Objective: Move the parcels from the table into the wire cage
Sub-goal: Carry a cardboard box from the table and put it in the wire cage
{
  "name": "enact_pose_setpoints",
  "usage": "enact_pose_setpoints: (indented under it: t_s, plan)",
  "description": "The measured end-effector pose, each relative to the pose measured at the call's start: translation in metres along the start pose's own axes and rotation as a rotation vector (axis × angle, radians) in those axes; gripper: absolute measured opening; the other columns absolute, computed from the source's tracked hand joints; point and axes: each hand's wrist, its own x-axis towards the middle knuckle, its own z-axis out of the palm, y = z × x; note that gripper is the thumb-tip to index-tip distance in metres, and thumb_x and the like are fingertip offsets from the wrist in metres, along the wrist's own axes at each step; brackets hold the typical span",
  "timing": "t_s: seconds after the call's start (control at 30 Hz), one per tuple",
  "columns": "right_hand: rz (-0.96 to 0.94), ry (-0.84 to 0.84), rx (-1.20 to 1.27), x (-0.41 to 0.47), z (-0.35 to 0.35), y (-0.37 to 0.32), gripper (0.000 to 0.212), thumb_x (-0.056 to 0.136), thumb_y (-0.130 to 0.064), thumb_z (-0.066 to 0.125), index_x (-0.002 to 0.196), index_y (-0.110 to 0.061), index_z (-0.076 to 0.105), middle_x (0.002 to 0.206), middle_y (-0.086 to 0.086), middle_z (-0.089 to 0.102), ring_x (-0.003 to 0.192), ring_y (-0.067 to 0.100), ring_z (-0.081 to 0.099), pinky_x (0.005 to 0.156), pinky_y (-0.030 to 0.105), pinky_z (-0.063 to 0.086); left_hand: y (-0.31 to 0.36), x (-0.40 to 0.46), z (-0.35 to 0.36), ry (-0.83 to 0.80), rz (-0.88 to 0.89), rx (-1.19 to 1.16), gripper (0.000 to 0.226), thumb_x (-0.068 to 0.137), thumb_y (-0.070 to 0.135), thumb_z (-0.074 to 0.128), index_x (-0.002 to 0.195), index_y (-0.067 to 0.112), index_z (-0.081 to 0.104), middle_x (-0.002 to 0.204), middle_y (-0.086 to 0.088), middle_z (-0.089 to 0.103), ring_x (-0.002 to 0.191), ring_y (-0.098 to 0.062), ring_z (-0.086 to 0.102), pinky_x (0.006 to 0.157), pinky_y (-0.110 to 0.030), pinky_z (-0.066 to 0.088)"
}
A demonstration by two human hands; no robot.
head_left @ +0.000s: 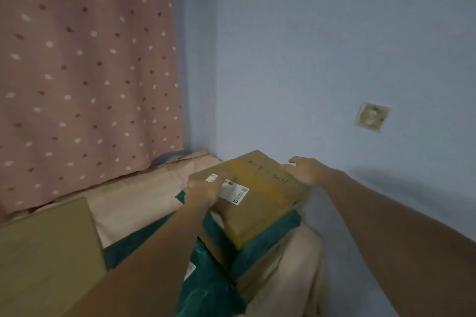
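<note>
The cardboard parcel (257, 195) I'm after sits on top of a heap of teal mailer bags (219, 288) on the cloth-covered table (134, 203), in the corner by the blue wall (334, 46). My left hand (203, 192) grips its near-left corner, fingers curled over the white shipping label (233, 192). My right hand (305, 170) lies on the far right edge with fingers fairly straight, pressing rather than clutching (I judge it open against the side). So I have the box between both hands but not yet lifted clear.

The risk, as I see it: the bags beneath are slick and uneven, so the parcel could slide or drag one off the table as I raise it. My right hand is only pushing, and if it slips the box could tip toward the wall. Another brown box (49, 255) stands at my left, beside the spotted curtain (85, 59). The wire cage is not in sight.
</note>
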Motion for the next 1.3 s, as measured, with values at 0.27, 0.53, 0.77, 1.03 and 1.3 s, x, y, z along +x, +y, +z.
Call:
enact_pose_setpoints:
  t_s: [0.27,0.53,0.77,1.03,1.3]
  plan:
    - [0.022,-0.216,0.017,0.073,0.019,0.032,0.077,0.108,-0.062,0.029,0.156,-0.003,0.039,0.159,0.017,0.044,0.144,0.033,0.046,0.116,0.039,0.035,-0.034,0.013,0.046,0.029,-0.181,-0.354,0.139,0.049,0.093,0.071,0.155,0.009,0.039,0.143,-0.011,0.060,0.124,-0.032,0.061,0.109,-0.045,0.048]
    - [0.037,-0.245,0.166,0.094,0.019,0.041,0.076,0.103,-0.063,0.045,0.151,-0.003,0.045,0.150,0.015,0.054,0.134,0.033,0.055,0.106,0.037,0.043,-0.003,0.003,0.045,0.086,-0.077,-0.312,0.067,0.088,0.063,0.066,0.137,0.016,0.061,0.123,-0.005,0.072,0.109,-0.028,0.069,0.105,-0.047,0.052]
    - [0.211,-0.198,0.672,0.055,-0.062,0.059,0.072,0.081,-0.072,0.072,0.127,-0.017,0.065,0.120,0.007,0.072,0.108,0.028,0.071,0.104,0.043,0.055,0.090,-0.013,0.003,-0.161,0.118,-0.470,0.033,0.093,0.036,0.073,0.117,0.013,0.071,0.106,-0.012,0.080,0.098,-0.034,0.076,0.088,-0.046,0.061]
    - [0.397,0.097,1.076,-0.084,-0.118,0.127,0.054,0.092,-0.061,0.068,0.126,-0.018,0.070,0.109,0.009,0.081,0.104,0.030,0.076,0.094,0.043,0.061,0.180,-0.028,0.043,-0.609,0.174,-0.311,0.046,0.090,0.041,0.077,0.125,0.013,0.070,0.111,-0.015,0.079,0.089,-0.034,0.077,0.072,-0.042,0.065]
    - [0.702,0.508,1.162,-0.335,-0.118,0.219,0.062,0.094,-0.063,0.064,0.134,-0.017,0.067,0.124,0.010,0.076,0.116,0.032,0.073,0.110,0.050,0.052,0.218,-0.168,0.183,-1.101,0.321,-0.104,0.039,0.095,0.038,0.072,0.122,0.010,0.071,0.107,-0.015,0.079,0.082,-0.028,0.077,0.067,-0.035,0.063]
